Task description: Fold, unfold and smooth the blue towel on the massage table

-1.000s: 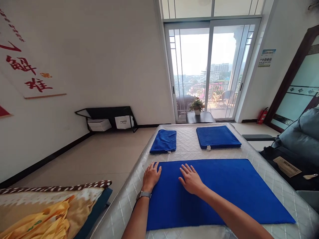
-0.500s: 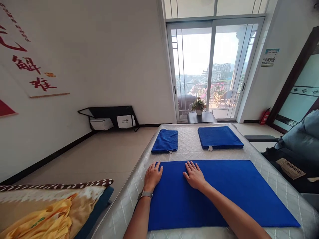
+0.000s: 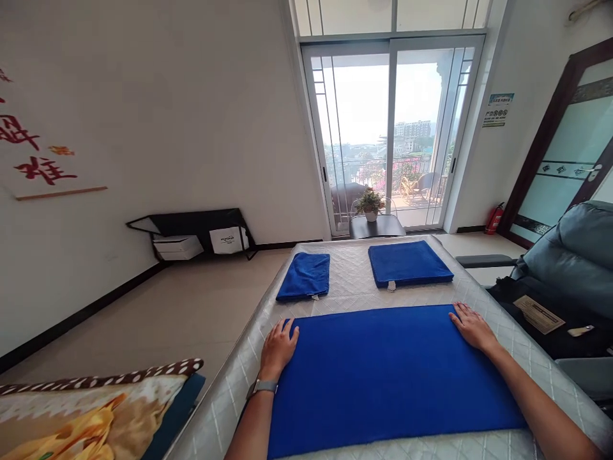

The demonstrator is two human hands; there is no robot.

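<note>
Two to count as folded, above center: small cloth (image 3: 306, 273) and thick stack (image 3: 410, 260). At lower center, find blue sheet (image 3: 378, 377) laid flat, apparently not yet folded, under left hand (image 3: 278, 348) and right hand (image 3: 473, 327), with fingers slightly spread.

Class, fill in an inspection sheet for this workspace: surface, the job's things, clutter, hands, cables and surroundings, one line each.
Surface: whitish quilted mattress, diamond-patterned.
Job's things: large rectangular blue cloth, spread flat; beyond it, small folded blue cloth on the left and wider layered blue cloth pile on the right, each with a whitish tag.
Clutter: crumpled yellow fabric item on brown-and-cream patterned bedding, lower left.
Hands: left hand at the large cloth's far left corner, right hand at its far right corner; palms down, holding nothing.
Cables: nothing seen.
Surroundings: glass sliding door, red fire extinguisher, dark grey padded armchair.
</note>
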